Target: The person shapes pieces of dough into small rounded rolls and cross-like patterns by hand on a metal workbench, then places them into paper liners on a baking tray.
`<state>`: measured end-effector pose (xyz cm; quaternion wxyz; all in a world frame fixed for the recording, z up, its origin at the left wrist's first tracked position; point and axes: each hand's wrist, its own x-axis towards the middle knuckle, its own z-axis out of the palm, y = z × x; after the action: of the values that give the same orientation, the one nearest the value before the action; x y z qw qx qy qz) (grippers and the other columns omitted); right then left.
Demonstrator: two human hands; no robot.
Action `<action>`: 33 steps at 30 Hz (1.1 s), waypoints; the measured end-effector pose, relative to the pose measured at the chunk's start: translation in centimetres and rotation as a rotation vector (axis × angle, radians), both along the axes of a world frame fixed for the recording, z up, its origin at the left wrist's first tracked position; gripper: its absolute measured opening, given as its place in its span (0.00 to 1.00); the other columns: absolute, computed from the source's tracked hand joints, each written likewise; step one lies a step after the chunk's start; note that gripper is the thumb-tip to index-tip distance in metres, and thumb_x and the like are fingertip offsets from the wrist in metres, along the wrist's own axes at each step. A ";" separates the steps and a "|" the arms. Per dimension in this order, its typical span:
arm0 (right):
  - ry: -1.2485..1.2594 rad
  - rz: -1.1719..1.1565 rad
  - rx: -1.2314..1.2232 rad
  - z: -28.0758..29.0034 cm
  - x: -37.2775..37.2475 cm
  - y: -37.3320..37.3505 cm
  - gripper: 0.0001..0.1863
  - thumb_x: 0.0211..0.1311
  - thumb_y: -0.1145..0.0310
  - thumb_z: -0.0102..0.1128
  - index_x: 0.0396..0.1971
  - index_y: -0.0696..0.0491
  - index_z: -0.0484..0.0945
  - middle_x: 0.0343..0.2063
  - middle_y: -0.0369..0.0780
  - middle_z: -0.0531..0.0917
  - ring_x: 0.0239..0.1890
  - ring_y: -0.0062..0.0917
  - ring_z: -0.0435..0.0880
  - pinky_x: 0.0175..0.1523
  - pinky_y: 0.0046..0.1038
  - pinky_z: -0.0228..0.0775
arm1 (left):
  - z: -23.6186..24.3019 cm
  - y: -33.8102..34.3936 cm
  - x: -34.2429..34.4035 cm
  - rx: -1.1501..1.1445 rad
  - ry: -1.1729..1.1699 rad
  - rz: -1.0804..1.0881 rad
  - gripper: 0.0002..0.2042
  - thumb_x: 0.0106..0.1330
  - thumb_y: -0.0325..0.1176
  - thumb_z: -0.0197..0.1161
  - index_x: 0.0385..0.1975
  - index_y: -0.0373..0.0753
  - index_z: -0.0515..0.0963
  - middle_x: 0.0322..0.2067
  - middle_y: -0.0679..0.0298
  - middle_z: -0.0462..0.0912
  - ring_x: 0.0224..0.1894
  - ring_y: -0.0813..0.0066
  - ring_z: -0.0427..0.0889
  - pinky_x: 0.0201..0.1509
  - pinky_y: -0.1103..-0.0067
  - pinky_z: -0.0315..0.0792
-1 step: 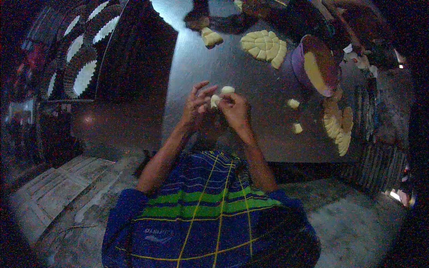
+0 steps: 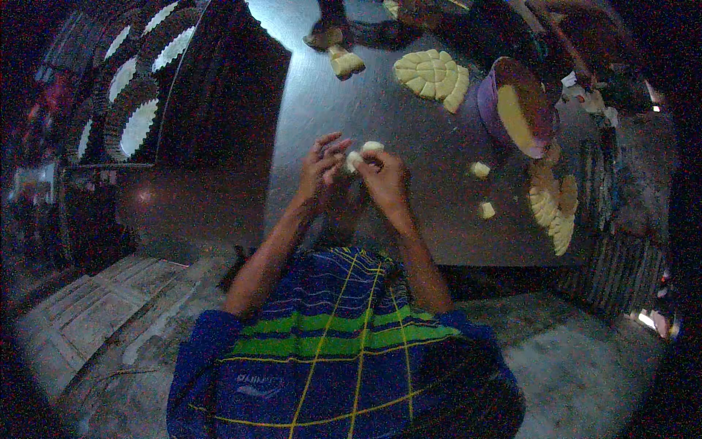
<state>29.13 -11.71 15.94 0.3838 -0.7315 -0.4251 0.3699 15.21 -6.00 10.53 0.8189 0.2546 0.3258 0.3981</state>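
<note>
My right hand (image 2: pixel 382 179) is closed on a small pale dough piece (image 2: pixel 355 162) between thumb and fingers, with another pale piece (image 2: pixel 371 145) at its fingertips. My left hand (image 2: pixel 324 164) is just left of it, open, fingers apart and slightly bent toward the dough. Both are over a metal table (image 2: pixel 307 110). Two small dough cubes (image 2: pixel 480 170) (image 2: pixel 487 210) lie to the right. Farther off lie a scored dough slab (image 2: pixel 431 77) and a row of cut pieces (image 2: pixel 547 208).
A purple bowl (image 2: pixel 515 108) with pale yellow contents stands at the back right. Another person's hand (image 2: pixel 322 38) is at the far edge near a dough piece (image 2: pixel 346 63). Fluted tins (image 2: pixel 139 124) sit at the upper left. A concrete floor (image 2: pixel 552 366) shows below.
The dough piece at my right thumb has shifted very slightly upward, and the fingers of my left hand have moved a little.
</note>
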 end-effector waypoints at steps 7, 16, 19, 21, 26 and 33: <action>-0.919 0.222 0.061 -5.5 0.9 2.2 0.08 0.60 0.68 0.57 0.31 0.58 0.80 0.34 0.46 0.82 0.37 0.40 0.81 0.43 0.39 0.74 | -2.3 -0.4 0.1 0.403 0.654 -0.191 0.14 0.68 0.33 0.56 0.48 0.33 0.80 0.42 0.57 0.84 0.44 0.69 0.81 0.52 0.75 0.73; -0.663 0.294 -0.019 -2.5 0.5 1.5 0.13 0.61 0.75 0.48 0.42 0.59 0.78 0.40 0.50 0.79 0.43 0.47 0.78 0.47 0.44 0.73 | -2.0 -2.1 2.3 0.515 0.941 0.037 0.17 0.72 0.42 0.53 0.42 0.33 0.81 0.36 0.56 0.83 0.38 0.62 0.81 0.45 0.70 0.73; -0.643 0.172 0.182 -3.6 2.0 -0.1 0.14 0.60 0.76 0.48 0.45 0.58 0.77 0.42 0.49 0.80 0.44 0.46 0.78 0.49 0.43 0.72 | -4.3 -1.1 1.6 0.698 0.853 -0.156 0.17 0.71 0.42 0.55 0.46 0.33 0.79 0.40 0.52 0.82 0.42 0.60 0.81 0.49 0.68 0.72; -0.724 0.111 0.103 -5.4 5.8 -1.6 0.15 0.61 0.76 0.48 0.47 0.57 0.77 0.43 0.48 0.80 0.44 0.45 0.78 0.51 0.41 0.70 | -6.5 -1.0 1.4 0.824 0.928 -0.163 0.19 0.71 0.42 0.56 0.52 0.34 0.76 0.44 0.49 0.81 0.46 0.59 0.80 0.53 0.68 0.72; -0.892 -0.773 0.309 -11.4 22.0 -7.3 0.12 0.63 0.73 0.55 0.46 0.59 0.76 0.47 0.49 0.79 0.50 0.44 0.76 0.56 0.42 0.65 | -2.3 -1.7 1.1 0.466 0.801 -0.099 0.19 0.71 0.43 0.56 0.52 0.35 0.76 0.43 0.53 0.82 0.47 0.64 0.80 0.54 0.71 0.72; -0.966 -0.433 0.054 -8.3 23.2 -11.6 0.13 0.61 0.72 0.57 0.44 0.60 0.78 0.39 0.51 0.80 0.43 0.46 0.80 0.46 0.40 0.72 | 0.8 -1.2 -2.1 0.404 0.682 -0.155 0.17 0.71 0.43 0.56 0.48 0.36 0.77 0.40 0.60 0.82 0.44 0.71 0.79 0.51 0.76 0.72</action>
<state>52.31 -23.28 7.65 0.2307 -0.8794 -0.4021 -0.1081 13.13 -7.19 11.36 0.6247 0.5518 0.4740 0.2839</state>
